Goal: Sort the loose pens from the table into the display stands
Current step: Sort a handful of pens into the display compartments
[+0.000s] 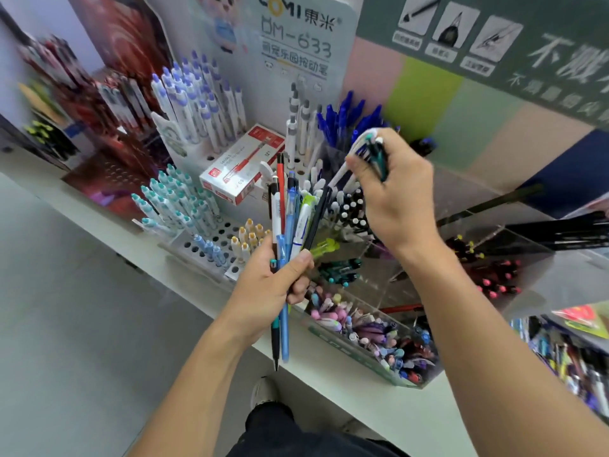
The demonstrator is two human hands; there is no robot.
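Above the display stands (pixel 211 225), a fanned bundle of mixed pens (pixel 290 219) is gripped by the left hand (pixel 276 285), while a few pens (pixel 369 150) are pinched in the right hand (pixel 392 189). Light, stiff and slippery, they are probably best taken mid-barrel.

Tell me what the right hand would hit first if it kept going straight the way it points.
Likely the blue-capped pens standing just beyond the right hand and the few pens in its grip; depth is uncertain from one view.

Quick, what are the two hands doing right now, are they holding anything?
Left hand: closed around a mixed bunch of pens, fanned upward.
Right hand: closed on a few pens, raised above the clear display stand.
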